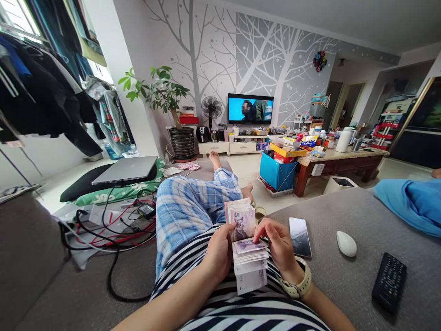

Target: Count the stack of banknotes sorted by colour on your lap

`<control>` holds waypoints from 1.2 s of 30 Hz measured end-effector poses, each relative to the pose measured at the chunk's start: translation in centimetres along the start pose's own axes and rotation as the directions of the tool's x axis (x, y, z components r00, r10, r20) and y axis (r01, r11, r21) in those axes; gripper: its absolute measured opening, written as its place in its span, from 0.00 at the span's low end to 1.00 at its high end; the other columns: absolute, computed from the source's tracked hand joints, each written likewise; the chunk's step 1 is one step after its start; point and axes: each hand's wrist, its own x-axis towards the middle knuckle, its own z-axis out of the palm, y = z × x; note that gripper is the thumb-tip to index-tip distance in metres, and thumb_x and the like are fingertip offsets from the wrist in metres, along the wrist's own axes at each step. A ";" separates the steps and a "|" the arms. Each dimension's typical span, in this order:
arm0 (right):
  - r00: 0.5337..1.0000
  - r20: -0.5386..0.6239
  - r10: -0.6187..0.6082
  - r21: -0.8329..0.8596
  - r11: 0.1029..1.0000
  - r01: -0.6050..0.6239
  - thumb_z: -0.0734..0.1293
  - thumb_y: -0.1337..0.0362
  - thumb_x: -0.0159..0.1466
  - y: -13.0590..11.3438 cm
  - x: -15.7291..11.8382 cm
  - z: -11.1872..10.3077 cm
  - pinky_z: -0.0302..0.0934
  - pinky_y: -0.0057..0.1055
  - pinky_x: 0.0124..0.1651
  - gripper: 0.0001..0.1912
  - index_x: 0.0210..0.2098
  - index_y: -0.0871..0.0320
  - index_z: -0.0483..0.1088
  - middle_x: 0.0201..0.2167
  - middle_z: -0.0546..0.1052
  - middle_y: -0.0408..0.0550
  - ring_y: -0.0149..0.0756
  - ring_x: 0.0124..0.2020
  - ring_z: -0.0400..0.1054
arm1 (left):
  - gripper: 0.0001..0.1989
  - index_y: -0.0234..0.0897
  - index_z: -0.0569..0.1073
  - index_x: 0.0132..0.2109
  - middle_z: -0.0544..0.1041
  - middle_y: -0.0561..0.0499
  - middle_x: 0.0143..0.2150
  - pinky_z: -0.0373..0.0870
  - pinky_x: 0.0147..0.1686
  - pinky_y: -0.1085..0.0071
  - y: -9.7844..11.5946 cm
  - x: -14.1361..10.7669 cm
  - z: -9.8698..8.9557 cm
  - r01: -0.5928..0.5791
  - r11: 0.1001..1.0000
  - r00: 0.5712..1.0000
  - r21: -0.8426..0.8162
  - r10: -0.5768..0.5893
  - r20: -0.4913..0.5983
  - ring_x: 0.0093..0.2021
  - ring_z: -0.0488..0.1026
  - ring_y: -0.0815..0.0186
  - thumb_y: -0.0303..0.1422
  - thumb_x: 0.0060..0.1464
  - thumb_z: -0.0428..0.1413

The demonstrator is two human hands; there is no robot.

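Note:
My left hand (219, 250) is closed round a stack of banknotes (244, 223), its thumb pressed on the upper part near a printed 5. Several purple notes in the stack are folded down toward my lap in overlapping steps, the lowest one (252, 281) lying over my striped shirt. My right hand (279, 243) is at the right side of the stack, fingers bent, with a fingertip on a folded-down note. A pale watch (299, 282) is on my right wrist. Whether my right fingers pinch a single note is hard to make out.
Right of me on the grey sofa lie a phone (300, 236), a white mouse (346, 243), a black remote (389, 281) and blue cloth (406, 202). Tangled cables (113, 225) and a laptop (126, 169) are at left. A cluttered coffee table (339, 158) stands ahead.

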 end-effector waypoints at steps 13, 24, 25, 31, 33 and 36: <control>0.959 -0.175 0.224 -0.123 0.961 -0.247 0.68 0.52 0.62 1.5 1.2 0.0 0.49 0.28 0.26 0.20 0.22 0.56 0.61 0.20 0.59 0.38 0.29 0.23 0.52 | 0.12 0.28 0.77 0.43 0.83 0.42 0.36 0.76 0.39 0.66 -0.4 0.0 -0.3 -0.080 0.994 0.993 0.074 0.073 0.090 0.34 0.81 0.59 0.23 0.49 0.57; 0.953 -0.244 0.181 -0.236 0.942 -0.240 0.68 0.53 0.63 1.1 1.2 0.2 0.53 0.28 0.28 0.19 0.22 0.58 0.64 0.20 0.65 0.39 0.30 0.24 0.57 | 0.10 0.29 0.78 0.41 0.83 0.42 0.35 0.75 0.35 0.68 -0.8 0.8 -0.8 -0.043 0.997 0.997 0.071 0.039 0.062 0.33 0.80 0.59 0.30 0.54 0.57; 0.954 -0.247 0.172 -0.249 0.940 -0.234 0.68 0.53 0.63 1.0 1.2 0.2 0.53 0.28 0.28 0.18 0.22 0.58 0.65 0.19 0.65 0.39 0.30 0.23 0.57 | 0.10 0.28 0.78 0.41 0.83 0.42 0.35 0.76 0.36 0.67 -0.8 0.8 -0.7 -0.042 0.997 0.997 0.069 0.037 0.064 0.34 0.80 0.59 0.30 0.54 0.56; 0.961 -0.227 0.159 -0.260 0.941 -0.217 0.67 0.54 0.64 0.7 1.2 0.2 0.51 0.27 0.27 0.18 0.23 0.57 0.65 0.19 0.64 0.39 0.30 0.23 0.56 | 0.11 0.27 0.78 0.43 0.83 0.41 0.36 0.77 0.41 0.65 -0.5 0.5 -0.2 -0.035 0.999 0.997 0.027 0.033 0.072 0.37 0.81 0.58 0.28 0.56 0.54; 0.964 -0.220 0.152 -0.250 0.946 -0.206 0.66 0.54 0.64 0.6 1.1 0.2 0.50 0.27 0.26 0.18 0.23 0.57 0.64 0.19 0.63 0.39 0.30 0.23 0.55 | 0.12 0.27 0.77 0.43 0.83 0.41 0.36 0.77 0.42 0.64 -0.4 0.5 -0.1 -0.024 1.000 0.997 0.015 0.023 0.073 0.39 0.81 0.57 0.28 0.56 0.53; 0.969 -0.205 0.140 -0.220 0.958 -0.185 0.66 0.55 0.64 0.5 1.0 0.3 0.50 0.27 0.25 0.17 0.23 0.57 0.64 0.19 0.63 0.39 0.30 0.23 0.55 | 0.12 0.27 0.77 0.44 0.83 0.41 0.36 0.77 0.43 0.63 -0.4 0.5 -0.1 -0.027 1.000 0.998 0.010 0.026 0.061 0.40 0.81 0.56 0.28 0.56 0.53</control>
